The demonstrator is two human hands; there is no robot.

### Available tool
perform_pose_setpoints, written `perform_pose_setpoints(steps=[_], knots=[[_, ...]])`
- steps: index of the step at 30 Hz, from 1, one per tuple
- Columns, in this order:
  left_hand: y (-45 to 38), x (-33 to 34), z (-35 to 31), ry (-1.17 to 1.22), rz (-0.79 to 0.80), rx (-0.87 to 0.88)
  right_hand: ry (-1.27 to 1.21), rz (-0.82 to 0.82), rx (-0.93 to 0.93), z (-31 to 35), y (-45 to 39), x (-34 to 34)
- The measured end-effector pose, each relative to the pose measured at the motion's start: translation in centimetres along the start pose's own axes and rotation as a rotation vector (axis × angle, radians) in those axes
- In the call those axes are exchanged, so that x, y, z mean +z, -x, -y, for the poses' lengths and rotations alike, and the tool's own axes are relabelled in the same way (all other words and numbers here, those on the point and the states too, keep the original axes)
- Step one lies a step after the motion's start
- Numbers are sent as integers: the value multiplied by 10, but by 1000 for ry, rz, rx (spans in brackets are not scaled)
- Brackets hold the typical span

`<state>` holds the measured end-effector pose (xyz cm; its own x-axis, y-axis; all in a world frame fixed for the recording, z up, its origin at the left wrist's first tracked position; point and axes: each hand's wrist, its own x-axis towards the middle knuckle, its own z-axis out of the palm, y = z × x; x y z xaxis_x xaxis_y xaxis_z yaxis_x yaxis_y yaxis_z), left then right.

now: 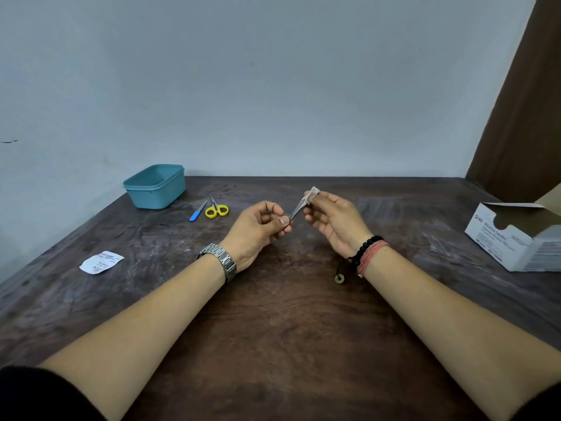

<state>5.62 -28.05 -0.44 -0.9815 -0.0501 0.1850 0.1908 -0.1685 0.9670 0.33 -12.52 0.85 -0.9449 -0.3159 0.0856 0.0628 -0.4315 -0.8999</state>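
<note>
The left hand (pixel 261 226) pinches the low end of a thin metal tool (pixel 297 211) between thumb and finger. The right hand (pixel 334 220) holds a small white wipe (pixel 312 192) wrapped round the tool's top end. Both grips are closed tight, up above the tabletop (pixel 288 314). Near a blue tub (pixel 154 186) lie yellow scissors (pixel 216 209).

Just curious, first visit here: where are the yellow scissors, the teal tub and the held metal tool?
yellow scissors (pixel 216 210): head view, where the handle loops meet.
teal tub (pixel 151 199): head view, on its front wall.
metal tool (pixel 296 212): head view, on its bare shaft.
</note>
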Motion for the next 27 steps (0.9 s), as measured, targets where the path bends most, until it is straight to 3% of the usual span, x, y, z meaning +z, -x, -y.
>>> perform_pose_setpoints(steps=[4,12,18,23,27], knots=[[-1,-2,1,-2,-30,1,65,81,78,-11,2,4],[-2,-2,2,-34,-40,9,49,36,-44,3,1,-1],[-3,-3,3,-59,-65,20,172,69,-22,-3,4,2],[-2,-3,3,-32,-52,5,34,29,-24,3,0,-3],[-2,-3,1,15,-51,-20,90,137,36,-5,3,0]])
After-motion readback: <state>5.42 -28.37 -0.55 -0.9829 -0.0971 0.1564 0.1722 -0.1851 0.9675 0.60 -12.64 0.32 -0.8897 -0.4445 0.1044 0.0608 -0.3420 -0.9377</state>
